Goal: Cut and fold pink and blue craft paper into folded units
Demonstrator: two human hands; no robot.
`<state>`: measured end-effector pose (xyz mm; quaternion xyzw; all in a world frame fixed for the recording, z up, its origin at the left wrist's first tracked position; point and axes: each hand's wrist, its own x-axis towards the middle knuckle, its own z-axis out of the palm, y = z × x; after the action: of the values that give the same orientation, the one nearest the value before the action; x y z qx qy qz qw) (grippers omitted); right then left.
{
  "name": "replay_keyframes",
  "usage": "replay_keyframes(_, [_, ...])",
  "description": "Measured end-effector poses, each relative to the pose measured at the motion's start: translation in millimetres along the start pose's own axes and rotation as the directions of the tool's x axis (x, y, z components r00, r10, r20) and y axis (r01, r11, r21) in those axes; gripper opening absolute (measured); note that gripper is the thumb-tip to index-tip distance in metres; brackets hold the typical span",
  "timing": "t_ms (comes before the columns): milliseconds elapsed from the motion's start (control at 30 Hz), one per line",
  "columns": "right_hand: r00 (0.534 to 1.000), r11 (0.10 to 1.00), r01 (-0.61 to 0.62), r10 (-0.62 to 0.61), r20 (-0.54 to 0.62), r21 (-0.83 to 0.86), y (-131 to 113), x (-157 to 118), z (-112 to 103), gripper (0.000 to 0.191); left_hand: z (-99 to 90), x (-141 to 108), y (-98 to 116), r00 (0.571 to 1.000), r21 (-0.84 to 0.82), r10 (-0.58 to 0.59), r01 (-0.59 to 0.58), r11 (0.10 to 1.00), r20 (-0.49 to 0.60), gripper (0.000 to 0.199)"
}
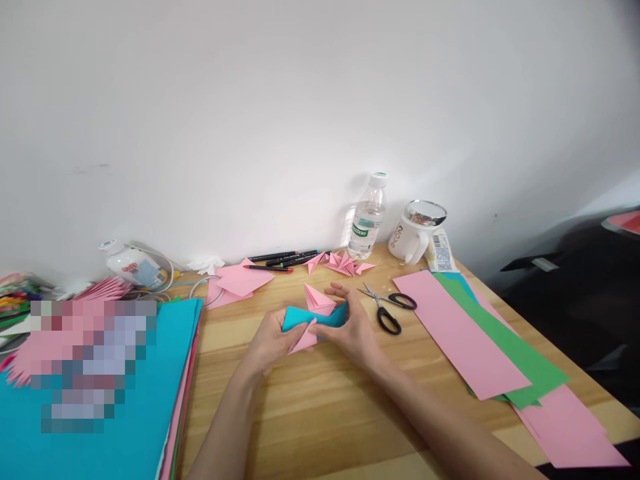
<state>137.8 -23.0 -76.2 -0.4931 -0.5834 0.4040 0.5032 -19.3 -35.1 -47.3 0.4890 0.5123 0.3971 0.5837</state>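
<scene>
Both hands grip a strip of blue paper (300,319) above the middle of the wooden table. My left hand (273,340) pinches its left end, thumb on top. My right hand (354,327) curls around the right end, its thumb pressing near the centre. A folded pink paper piece (320,301) stands just behind the blue strip. Another pink paper part (304,341) pokes out in front, below the thumbs; whether the two pink parts are joined is hidden. Black-handled scissors (387,310) lie partly open to the right of my right hand.
Pink strips (460,333) and green paper (525,373) lie along the right. Large blue sheets (170,373) are stacked at left. By the wall are a water bottle (367,220), a white mug (410,237), pens (273,257), folded pink pieces (343,263) and a white bottle (135,265).
</scene>
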Motion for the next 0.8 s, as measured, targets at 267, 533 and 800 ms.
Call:
replay_keyframes(267, [0.952,0.889,-0.292,0.236,0.193,0.352,-2,3,0,0.043,-1.2,0,-1,0.998,-0.087,0.007,-0.002,0.996,0.059,0.026])
replay_keyframes(533, [0.952,0.821,-0.23,0.302,-0.055,0.522,-13,8,-2,0.038,13.3,4,-3,0.996,-0.493,0.081,-0.052,0.868,0.037,0.028])
replay_keyframes(800, [0.976,0.911,-0.19,0.217,-0.032,0.366,0,4,2,0.038,27.8,9,-9,0.966,-0.543,0.018,-0.16,0.824,-0.256,0.026])
